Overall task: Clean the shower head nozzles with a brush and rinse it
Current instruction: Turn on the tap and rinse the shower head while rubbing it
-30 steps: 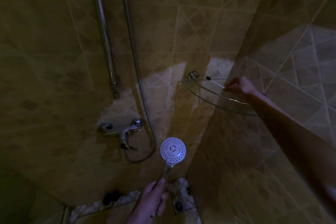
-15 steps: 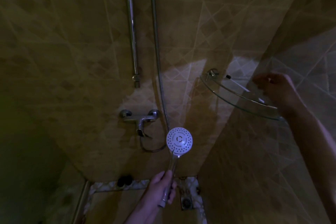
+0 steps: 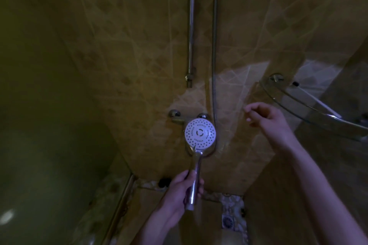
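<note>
Head view is dim, so whether the right hand (image 3: pixel 266 116), fingers curled near the glass shelf (image 3: pixel 298 105), holds anything is unclear. Left hand (image 3: pixel 182 191) grips the shower head (image 3: pixel 200 133) by its handle, nozzles facing the camera.

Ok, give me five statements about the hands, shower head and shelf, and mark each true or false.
1. The left hand grips the shower head by its handle. True.
2. The nozzle face points away from the camera. False: its holes face the camera.
3. The right hand rests on the glass shelf. False: it hangs in the air, left of the shelf.
4. A toothbrush lies on the shelf. True.
5. The right hand's fingers hold a brush. False: no brush shows in them.
</note>
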`<state>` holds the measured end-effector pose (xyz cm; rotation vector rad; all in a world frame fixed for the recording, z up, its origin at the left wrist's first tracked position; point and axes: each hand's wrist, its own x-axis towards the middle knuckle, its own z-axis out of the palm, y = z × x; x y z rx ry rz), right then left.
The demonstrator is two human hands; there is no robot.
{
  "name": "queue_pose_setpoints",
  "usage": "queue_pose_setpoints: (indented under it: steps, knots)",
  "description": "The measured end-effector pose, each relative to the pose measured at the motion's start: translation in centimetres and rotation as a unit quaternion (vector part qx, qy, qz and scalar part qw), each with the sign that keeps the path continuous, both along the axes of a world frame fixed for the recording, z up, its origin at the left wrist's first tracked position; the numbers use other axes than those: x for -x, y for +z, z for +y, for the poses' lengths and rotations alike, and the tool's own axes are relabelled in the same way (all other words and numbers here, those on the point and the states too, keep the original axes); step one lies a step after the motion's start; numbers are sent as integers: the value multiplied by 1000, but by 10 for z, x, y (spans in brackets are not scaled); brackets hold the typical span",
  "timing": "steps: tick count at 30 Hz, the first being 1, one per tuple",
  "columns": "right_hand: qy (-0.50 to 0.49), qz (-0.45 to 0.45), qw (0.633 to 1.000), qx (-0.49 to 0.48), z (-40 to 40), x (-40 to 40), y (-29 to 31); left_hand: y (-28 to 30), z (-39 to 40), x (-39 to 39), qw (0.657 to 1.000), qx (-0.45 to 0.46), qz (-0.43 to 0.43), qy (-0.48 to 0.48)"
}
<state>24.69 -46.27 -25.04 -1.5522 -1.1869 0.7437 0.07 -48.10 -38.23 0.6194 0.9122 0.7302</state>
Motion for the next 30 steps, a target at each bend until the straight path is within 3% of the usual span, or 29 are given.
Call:
queue_pose_setpoints:
  steps: [7, 13, 22, 30]
  knots:
    - [4, 22, 1000, 17, 29, 51, -1, 24, 54, 40, 994, -106, -14, 22]
    - [-18, -2, 999, -33, 72, 72, 36, 74, 141, 72, 982, -189, 3, -3]
    - [-87, -65, 976, -191, 156, 54, 170, 141, 226, 83, 962, -269, -28, 25]
    - [-124, -113, 956, -241, 223, 33, 273, 199, 251, 73, 941, -331, -59, 49]
